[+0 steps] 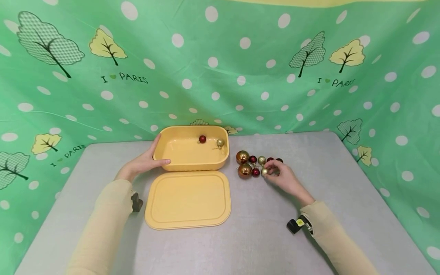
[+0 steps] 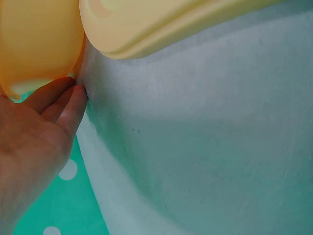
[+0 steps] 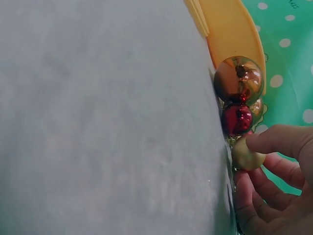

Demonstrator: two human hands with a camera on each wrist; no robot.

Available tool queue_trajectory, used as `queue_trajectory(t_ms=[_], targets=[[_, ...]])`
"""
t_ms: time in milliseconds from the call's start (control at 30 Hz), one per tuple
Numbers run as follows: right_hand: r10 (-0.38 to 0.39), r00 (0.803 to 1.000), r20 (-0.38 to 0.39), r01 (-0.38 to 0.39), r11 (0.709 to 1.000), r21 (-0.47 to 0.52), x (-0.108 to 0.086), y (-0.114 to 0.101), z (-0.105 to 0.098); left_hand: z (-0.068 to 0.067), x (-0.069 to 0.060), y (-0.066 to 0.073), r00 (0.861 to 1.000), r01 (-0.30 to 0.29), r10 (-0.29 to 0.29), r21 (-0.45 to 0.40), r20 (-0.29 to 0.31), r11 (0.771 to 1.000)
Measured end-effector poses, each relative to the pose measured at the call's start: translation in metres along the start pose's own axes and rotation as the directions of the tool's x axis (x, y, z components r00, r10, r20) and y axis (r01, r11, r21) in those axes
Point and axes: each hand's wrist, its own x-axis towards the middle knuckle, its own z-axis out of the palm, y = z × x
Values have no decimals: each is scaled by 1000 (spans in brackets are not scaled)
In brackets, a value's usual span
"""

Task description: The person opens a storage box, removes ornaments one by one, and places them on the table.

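A yellow plastic box (image 1: 190, 167) stands at the back of the table, with one dark red Christmas bauble (image 1: 202, 139) and one gold glitter bauble (image 1: 220, 143) inside. My left hand (image 1: 142, 162) grips its near left corner, thumb along the front rim, fingers against the left wall. Right of the box, my right hand (image 1: 282, 178) pinches a small gold bauble (image 3: 248, 154) between thumb and fingers. Around it lie two large copper baubles (image 1: 245, 171), several small dark red baubles (image 1: 256, 172) and another gold bauble (image 1: 261, 160). The hand partly hides the rightmost ones.
A flat yellow lid (image 1: 188, 200) lies on the grey table (image 1: 254, 236) in front of the box. Close behind the table hangs a green dotted cloth (image 1: 220, 88), which also runs down both sides.
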Motion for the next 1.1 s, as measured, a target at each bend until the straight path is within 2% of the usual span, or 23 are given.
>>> queue_trajectory(t_ms=[500,700,1100], targets=[[10,1000,-15,-10,1000,-14,2,-3,5,-1,1,0,1000,0,0,30,-4,1000],[36,999,-12,-36,999,0,1,-5,-1,0,1,-1,1000,-3,3,31,-6,1000],[10,1000,-7,-10,1000,12,8,-22,-11,-1,1,0,1000,-4,4,29,-3,1000]])
